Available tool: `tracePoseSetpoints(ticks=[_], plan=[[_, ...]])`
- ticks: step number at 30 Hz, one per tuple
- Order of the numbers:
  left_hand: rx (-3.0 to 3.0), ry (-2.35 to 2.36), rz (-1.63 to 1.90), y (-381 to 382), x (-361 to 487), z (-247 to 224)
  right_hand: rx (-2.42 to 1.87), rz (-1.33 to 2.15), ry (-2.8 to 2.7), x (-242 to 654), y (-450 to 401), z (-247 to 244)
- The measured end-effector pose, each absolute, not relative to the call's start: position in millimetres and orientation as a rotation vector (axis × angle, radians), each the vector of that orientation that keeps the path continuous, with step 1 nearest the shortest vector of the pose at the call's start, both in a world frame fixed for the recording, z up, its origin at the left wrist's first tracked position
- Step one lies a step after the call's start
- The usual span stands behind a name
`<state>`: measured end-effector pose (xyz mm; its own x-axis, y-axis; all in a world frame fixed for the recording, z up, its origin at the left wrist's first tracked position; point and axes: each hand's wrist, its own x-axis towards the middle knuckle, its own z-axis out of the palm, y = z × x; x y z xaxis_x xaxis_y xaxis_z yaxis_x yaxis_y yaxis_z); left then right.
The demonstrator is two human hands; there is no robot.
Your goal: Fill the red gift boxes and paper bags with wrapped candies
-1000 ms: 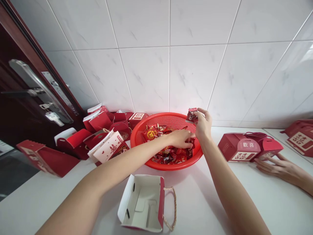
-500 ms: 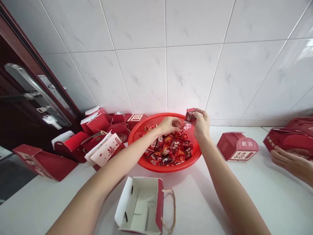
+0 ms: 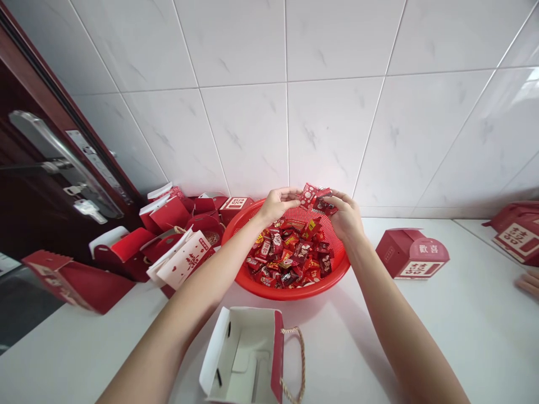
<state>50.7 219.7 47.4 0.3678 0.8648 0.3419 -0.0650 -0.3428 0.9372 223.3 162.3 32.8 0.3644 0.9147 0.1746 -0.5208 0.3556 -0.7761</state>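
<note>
A red plastic basket [image 3: 290, 294] holds many wrapped candies [image 3: 290, 252] in red, dark red and yellow. Above its back rim, my left hand [image 3: 278, 204] pinches a red candy with white dots [image 3: 309, 194]. My right hand [image 3: 345, 216] is closed on several dark red wrapped candies [image 3: 324, 205], right beside the left hand's candy. In front of the basket lies an open box [image 3: 248, 353], white inside, with a rope handle on its right side; nothing shows inside it.
Several red gift boxes [image 3: 126, 247] crowd the left side, near a door with a metal handle [image 3: 63, 163]. A closed red box [image 3: 410, 255] sits right of the basket. Farther right are more red boxes [image 3: 520, 235] and another person's fingers [image 3: 528, 282]. Tiled wall behind.
My left hand has risen from the candies with a dotted one and come up beside my right hand. At the right, the other person's hand has pulled back from a red box, which has shifted.
</note>
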Motion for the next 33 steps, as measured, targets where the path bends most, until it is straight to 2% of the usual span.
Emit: tracePoseSetpoints(ticks=[6, 19, 33], plan=[[1.620, 0.753, 1.208, 222.6, 50.9, 45.3, -0.635, 1.092, -0.768, 223.8, 160.0, 34.8], [1.683, 0.608, 1.065, 213.4, 55.7, 46.5, -0.718, 1.096, -0.801, 220.9, 154.8, 38.1], [1.745, 0.662, 1.139, 211.7, 48.3, 53.2, -0.715, 1.141, -0.972, 218.7, 150.4, 40.3]])
